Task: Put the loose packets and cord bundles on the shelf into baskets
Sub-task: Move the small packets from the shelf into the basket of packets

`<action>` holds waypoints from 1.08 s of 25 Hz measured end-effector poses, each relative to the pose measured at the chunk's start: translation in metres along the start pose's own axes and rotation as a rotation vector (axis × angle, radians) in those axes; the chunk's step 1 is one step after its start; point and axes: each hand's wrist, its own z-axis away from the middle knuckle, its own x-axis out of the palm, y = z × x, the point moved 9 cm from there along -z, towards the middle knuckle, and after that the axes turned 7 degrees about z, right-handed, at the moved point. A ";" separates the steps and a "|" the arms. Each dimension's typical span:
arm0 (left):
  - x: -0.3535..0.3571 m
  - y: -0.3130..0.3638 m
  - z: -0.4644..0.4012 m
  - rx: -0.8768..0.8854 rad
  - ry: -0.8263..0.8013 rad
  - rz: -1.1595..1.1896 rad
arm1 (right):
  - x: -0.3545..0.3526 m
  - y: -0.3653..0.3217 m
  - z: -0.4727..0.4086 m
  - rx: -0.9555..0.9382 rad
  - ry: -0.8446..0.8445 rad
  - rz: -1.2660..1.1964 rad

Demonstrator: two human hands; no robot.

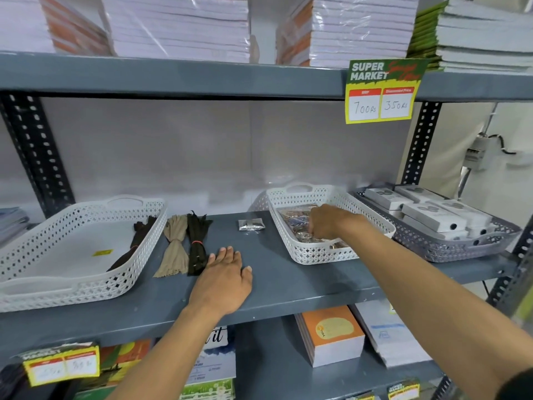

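A white lattice basket on the left of the grey shelf holds one dark brown cord bundle. Just right of it, a tan cord bundle and a black cord bundle with a red band lie loose on the shelf. One small clear packet lies loose mid-shelf. A second white basket further right holds several packets. My left hand rests flat on the shelf beside the black bundle, holding nothing. My right hand is inside the right basket, fingers curled down onto the packets; whether they grip one is hidden.
A grey basket of white boxes stands at the far right. Stacks of wrapped notebooks fill the shelf above, where a yellow price sign hangs. Books lie on the shelf below. Perforated uprights flank the bay.
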 end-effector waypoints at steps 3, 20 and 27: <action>0.000 0.002 0.000 0.002 0.006 0.000 | -0.031 -0.017 -0.001 -0.016 0.144 -0.043; -0.004 -0.003 0.000 -0.013 0.045 0.053 | -0.008 -0.160 -0.098 -0.287 0.073 0.049; -0.005 -0.004 -0.001 -0.004 0.035 0.061 | -0.052 -0.139 -0.067 -0.384 0.217 -0.400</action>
